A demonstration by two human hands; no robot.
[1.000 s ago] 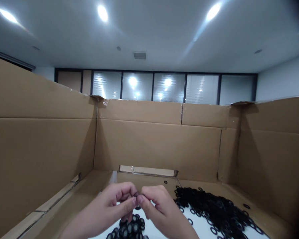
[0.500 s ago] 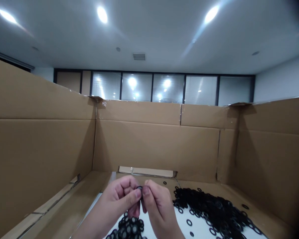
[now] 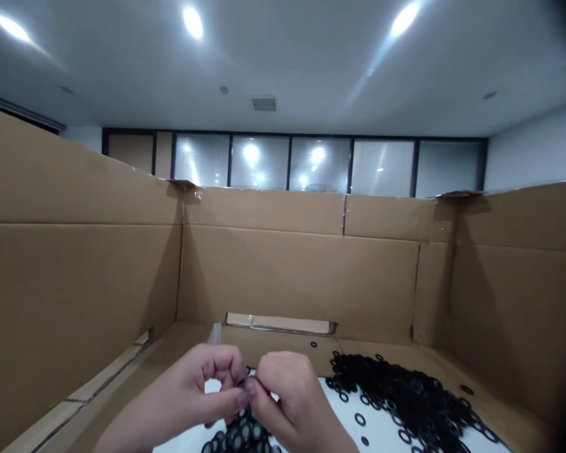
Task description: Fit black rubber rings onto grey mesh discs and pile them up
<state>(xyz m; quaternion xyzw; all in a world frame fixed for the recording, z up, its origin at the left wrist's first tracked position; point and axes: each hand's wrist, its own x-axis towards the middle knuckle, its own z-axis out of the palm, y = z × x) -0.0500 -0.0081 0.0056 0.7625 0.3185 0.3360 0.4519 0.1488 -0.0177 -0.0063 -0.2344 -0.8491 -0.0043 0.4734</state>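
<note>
From my feed, I have the left hand [image 3: 207,391] and right hand [image 3: 292,393] pinched fingertip to fingertip, each grip clamped on a small dark piece [image 3: 242,382], mostly hidden, left of the black ring heap [image 3: 405,393].

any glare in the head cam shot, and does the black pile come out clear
In the head view, the ceiling lights flare, the right one with a streak; head view again, reflections spot the window panes; lower in the head view, the pile of black rings merges into a dark mass, though loose rings read clearly.
</note>
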